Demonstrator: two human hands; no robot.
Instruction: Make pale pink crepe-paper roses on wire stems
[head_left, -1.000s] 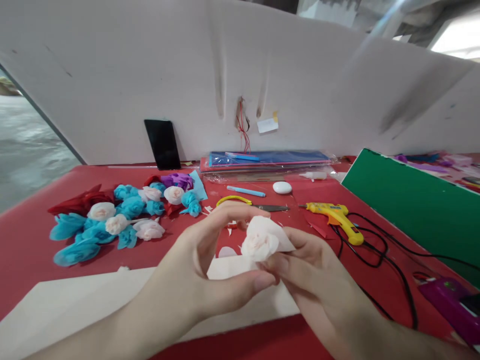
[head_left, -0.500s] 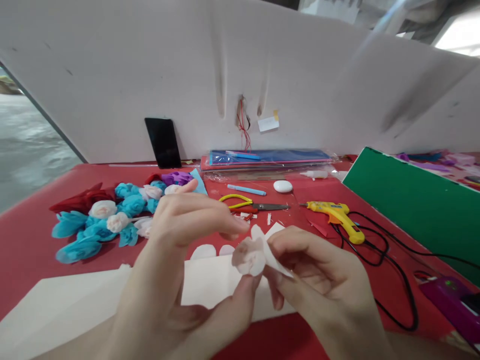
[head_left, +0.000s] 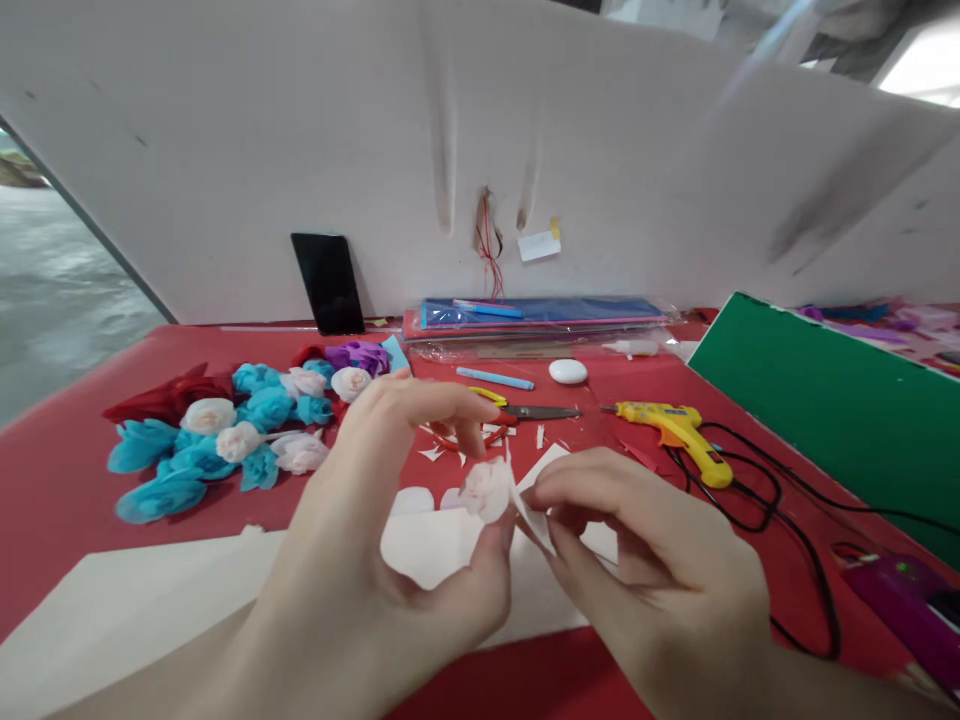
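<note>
A small pale pink paper rose (head_left: 486, 488) is held above the red table between both hands. My left hand (head_left: 390, 540) curls around it, thumb under the bloom and fingers arched over it. My right hand (head_left: 637, 540) pinches the loose white petal strip (head_left: 534, 510) that trails from the rose's right side. Below the hands lies a white paper sheet (head_left: 150, 600) with cut petal shapes.
A heap of blue, white, red and purple paper flowers (head_left: 225, 440) lies at the left. Scissors (head_left: 525, 411), a yellow glue gun (head_left: 675, 430) with black cable, a blue pen (head_left: 495, 379), a paper pack (head_left: 532, 318), a black phone (head_left: 327, 283) and a green board (head_left: 832, 410) surround them.
The rose has been turned and lowered slightly to the left. My left fingers shifted over its top, and my right hand slid along the loose petal strip.
</note>
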